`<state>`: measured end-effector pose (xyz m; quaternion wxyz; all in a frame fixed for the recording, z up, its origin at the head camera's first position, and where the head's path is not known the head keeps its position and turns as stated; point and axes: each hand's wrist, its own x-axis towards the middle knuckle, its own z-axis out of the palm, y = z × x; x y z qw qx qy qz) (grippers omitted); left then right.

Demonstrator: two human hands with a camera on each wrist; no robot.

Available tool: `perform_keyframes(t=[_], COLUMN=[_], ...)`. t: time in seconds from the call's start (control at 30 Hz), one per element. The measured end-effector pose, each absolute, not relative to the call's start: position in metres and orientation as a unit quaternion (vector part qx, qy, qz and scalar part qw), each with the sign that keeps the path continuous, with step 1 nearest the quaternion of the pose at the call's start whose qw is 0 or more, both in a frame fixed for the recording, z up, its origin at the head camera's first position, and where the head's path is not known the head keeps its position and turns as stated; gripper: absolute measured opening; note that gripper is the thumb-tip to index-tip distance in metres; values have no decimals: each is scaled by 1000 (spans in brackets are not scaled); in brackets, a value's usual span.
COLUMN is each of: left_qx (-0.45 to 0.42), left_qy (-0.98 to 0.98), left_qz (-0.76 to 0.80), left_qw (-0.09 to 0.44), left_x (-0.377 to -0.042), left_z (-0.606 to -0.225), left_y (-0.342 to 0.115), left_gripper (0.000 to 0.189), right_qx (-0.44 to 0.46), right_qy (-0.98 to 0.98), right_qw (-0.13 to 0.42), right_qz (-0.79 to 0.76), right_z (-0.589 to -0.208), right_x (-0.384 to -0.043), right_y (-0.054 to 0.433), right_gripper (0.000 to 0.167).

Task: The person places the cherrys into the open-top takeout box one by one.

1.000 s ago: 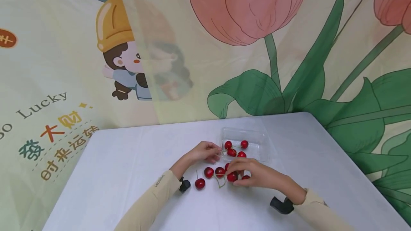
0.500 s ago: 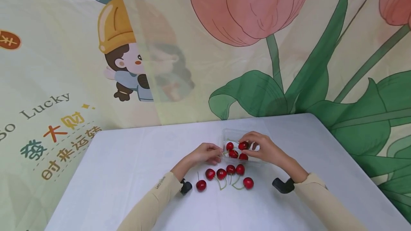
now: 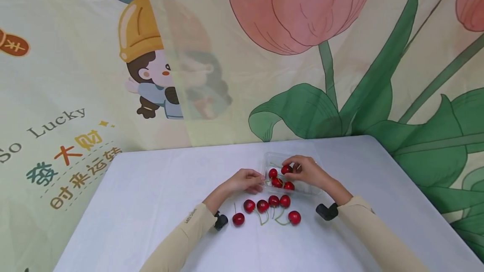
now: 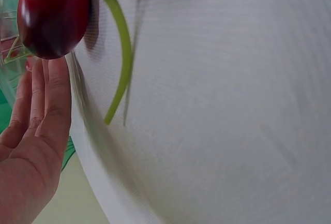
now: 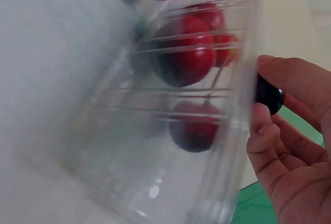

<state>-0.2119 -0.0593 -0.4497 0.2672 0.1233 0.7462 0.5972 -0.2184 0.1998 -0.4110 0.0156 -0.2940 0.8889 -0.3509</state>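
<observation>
My right hand [image 3: 305, 170] pinches a dark red cherry [image 5: 270, 96] between thumb and fingers, over the back of a clear plastic box [image 3: 311, 189]. Several cherries [image 3: 277, 182] with green stems lie inside that box. At its left side is my left hand [image 3: 246, 181], fingertips right at the wall; in the left wrist view its fingers [image 4: 53, 97] reach out nearly straight. On the table just in front of the box, more cherries [image 3: 249, 206] lie in a loose row, with one cherry [image 3: 294, 217] closer to me on the right.
A white cloth covers the table [image 3: 151, 205]. Behind it hangs a printed backdrop [image 3: 211, 129] with tulips and a cartoon figure. One stemmed cherry [image 3: 238, 219] lies near my left wrist. Black wrist cameras [image 3: 327, 212] sit on both wrists.
From the cherries on the table, my right hand has lifted one and carried it up and back over the box. My left hand has stayed at the box's left side.
</observation>
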Motion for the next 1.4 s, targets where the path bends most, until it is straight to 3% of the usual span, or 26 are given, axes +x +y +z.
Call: perform_keyframes(t=[0.47,1.4], left_qx=[119,124], left_qy=[757,761], left_qz=[585,582], left_qw=[267,258], left_x=[-208,-208], left_z=[-448,-445], left_y=[-58,-59], left_gripper=[29,31], right_qx=[-279,-308], right_qy=[911,908], right_qw=[86,61], right_qz=[-290,-278], right_z=[-425,-411], right_x=[-221,-211], right_y=[193,195], right_gripper=[27,26])
